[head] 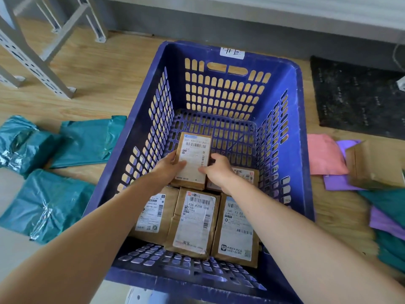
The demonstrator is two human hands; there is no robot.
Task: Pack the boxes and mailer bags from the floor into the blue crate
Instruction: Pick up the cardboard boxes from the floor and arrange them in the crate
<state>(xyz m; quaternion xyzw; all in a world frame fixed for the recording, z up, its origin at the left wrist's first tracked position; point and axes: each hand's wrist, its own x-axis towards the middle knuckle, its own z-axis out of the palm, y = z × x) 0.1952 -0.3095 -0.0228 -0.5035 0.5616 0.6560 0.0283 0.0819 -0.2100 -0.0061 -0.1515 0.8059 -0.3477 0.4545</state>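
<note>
Both my hands reach into the blue crate and hold one labelled cardboard box above its floor. My left hand grips the box's left edge and my right hand grips its right edge. Below them a row of three labelled boxes lies flat at the crate's near end, the middle one plainest. A further box peeks out behind my right wrist. Teal mailer bags lie on the floor left of the crate. Pink and purple mailer bags and a brown box lie to the right.
A grey metal shelving frame stands at the back left on the wooden floor. A dark mat lies at the back right against a grey wall base. More teal bags lie at the near right.
</note>
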